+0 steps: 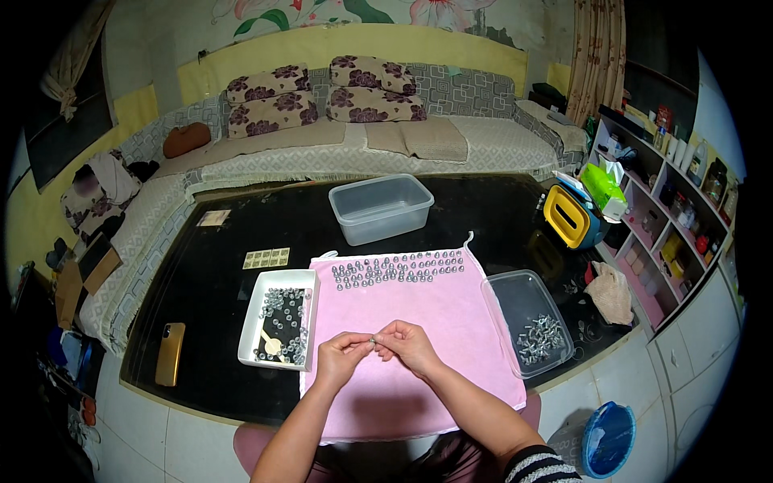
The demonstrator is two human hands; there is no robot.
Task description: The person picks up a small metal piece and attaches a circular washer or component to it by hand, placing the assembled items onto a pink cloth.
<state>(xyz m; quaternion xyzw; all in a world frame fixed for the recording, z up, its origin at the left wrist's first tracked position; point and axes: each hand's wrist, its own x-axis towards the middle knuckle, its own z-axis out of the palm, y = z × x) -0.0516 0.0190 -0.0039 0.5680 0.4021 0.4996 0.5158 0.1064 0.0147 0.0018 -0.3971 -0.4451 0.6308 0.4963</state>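
My left hand [341, 356] and my right hand [408, 349] meet fingertip to fingertip above a pink cloth [451, 338]. Both are closed in a pinch on one small metal piece [372, 341], mostly hidden by the fingers, so its exact kind does not show. Beyond them, small silvery metal pieces [394, 270] stand in several rows on the cloth. Left of the cloth, a white box [251, 322] holds loose metal nuts [283, 304] and a pale spoon-shaped piece [273, 344]. To the right, a clear plastic lid [515, 294] bears a heap of small metal screws [541, 338].
A clear plastic tub [380, 211] stands on the black table [217, 274] behind the cloth. A gold phone [169, 354] and a sticker sheet [266, 258] lie at left. A yellow-and-blue tissue box [570, 217] and a beige cloth [609, 294] sit at right. A blue bucket [608, 439] is on the floor.
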